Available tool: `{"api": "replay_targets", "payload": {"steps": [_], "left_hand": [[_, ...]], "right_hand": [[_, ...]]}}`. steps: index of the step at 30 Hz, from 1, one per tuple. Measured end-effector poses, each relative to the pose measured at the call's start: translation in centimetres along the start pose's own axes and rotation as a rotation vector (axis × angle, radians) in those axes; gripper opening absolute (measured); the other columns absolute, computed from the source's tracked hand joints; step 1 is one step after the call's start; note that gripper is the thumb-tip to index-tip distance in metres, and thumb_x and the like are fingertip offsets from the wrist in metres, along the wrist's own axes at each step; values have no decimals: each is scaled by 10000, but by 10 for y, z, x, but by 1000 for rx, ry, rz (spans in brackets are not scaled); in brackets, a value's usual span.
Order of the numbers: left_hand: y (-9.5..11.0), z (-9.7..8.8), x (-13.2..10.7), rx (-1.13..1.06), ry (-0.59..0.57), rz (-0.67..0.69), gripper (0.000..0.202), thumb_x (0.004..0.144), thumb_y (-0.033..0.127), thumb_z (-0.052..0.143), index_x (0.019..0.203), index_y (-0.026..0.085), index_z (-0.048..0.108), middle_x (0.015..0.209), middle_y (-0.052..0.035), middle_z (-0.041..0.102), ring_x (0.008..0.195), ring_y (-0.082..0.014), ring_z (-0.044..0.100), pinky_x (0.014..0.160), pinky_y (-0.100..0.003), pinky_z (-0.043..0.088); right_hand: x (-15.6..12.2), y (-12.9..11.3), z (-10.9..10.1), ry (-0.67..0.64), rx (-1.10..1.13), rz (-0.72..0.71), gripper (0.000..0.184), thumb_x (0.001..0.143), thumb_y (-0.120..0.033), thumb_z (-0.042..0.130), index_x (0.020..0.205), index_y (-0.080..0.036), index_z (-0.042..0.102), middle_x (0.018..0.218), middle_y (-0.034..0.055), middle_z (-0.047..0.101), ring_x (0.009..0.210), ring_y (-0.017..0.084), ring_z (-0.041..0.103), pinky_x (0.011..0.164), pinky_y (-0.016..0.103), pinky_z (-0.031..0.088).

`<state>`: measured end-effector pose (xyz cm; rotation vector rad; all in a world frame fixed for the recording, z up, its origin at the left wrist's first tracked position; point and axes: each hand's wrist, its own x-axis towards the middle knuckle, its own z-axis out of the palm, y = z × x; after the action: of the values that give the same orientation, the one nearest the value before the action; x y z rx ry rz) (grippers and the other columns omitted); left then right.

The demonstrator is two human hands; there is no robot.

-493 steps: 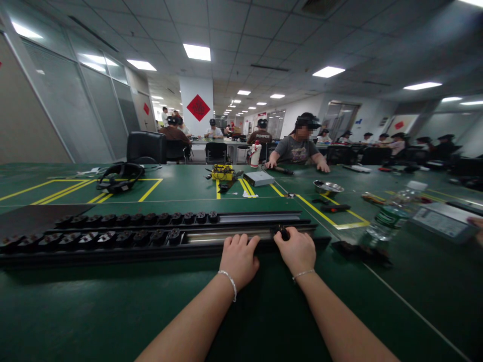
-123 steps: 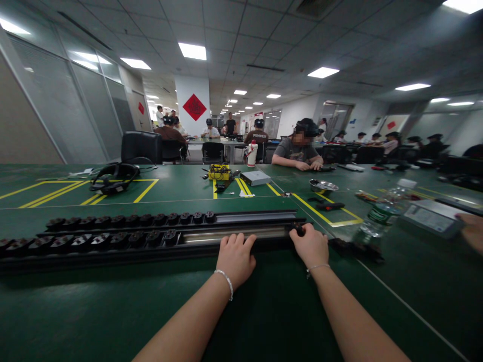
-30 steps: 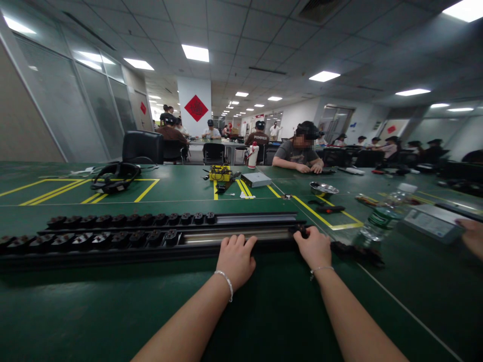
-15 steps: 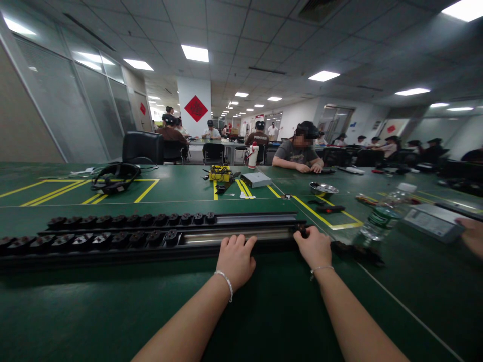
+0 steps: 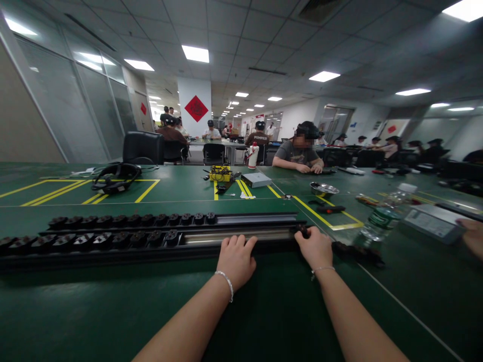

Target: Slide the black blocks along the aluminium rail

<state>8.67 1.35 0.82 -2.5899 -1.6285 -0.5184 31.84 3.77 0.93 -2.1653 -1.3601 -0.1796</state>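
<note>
A long black power track (image 5: 264,246) lies across the table, with a row of round black socket modules (image 5: 121,240) on its left part and a bare metallic channel to their right. My left hand (image 5: 237,261) grips the track's near edge, its fingers over the rim by the channel. At the track's right end my right hand (image 5: 315,247) pinches a small black socket module (image 5: 302,230), partly hidden by the fingers. Behind lies a second black track (image 5: 260,218), also bearing a row of modules. Several loose black modules (image 5: 358,253) lie right of my right hand.
A plastic bottle (image 5: 385,213) and a grey box (image 5: 433,221) stand at right, with another person's hand (image 5: 473,234) at the box. Further back are a metal bowl (image 5: 323,189), an orange-black tool (image 5: 330,208), a yellow box (image 5: 220,174) and a headset (image 5: 115,178). A person (image 5: 298,151) sits opposite.
Both hands stay nearly in place, with the module still at the track's right end. Only a very slight shift of my right hand shows.
</note>
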Motion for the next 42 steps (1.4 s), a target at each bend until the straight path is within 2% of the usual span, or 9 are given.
{"api": "replay_targets", "payload": {"steps": [42], "left_hand": [[1,-1,0,5,-3,-10,475,747,290,489,1216,319,417,1028,-41,535,985,-224,450,862,-374,296]], "right_hand": [[-1,-2,-3,-7,-17,6,236,717,-402,437,737,-184,523,717,83,585,745,227,523,706,330,360]]}}
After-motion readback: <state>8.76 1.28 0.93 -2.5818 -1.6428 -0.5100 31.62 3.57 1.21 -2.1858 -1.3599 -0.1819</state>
